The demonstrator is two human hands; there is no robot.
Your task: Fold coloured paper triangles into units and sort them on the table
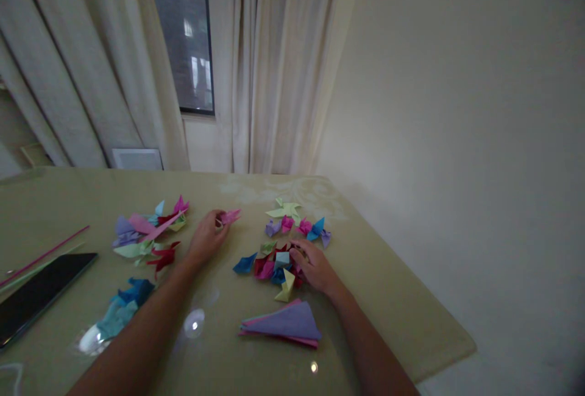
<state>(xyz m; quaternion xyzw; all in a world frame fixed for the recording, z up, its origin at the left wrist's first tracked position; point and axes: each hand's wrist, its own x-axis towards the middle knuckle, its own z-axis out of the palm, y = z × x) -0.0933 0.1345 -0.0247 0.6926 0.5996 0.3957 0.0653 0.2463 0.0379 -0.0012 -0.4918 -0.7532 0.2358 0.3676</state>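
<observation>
My left hand [211, 234] is closed on a pink origami piece [230, 217], whose points stick out past the fingertips to the right. My right hand [313, 262] rests at the right edge of a pile of small folded-paper pieces [282, 259] in red, blue, pink and yellow. Its fingers are curled, and what lies between them is hidden. Behind the pile is a row of small origami pieces [305, 226] in purple, pink and blue. A pale green origami crane [284, 209] with spread wings lies farther back.
Folded purple and pink paper [283, 324] lies in front of the pile. Left of my left arm are a cluster of colourful origami [150, 225], blue and teal pieces [121, 307], a black phone [43, 289] and thin sticks [50, 251]. A wall [457, 140] borders the right.
</observation>
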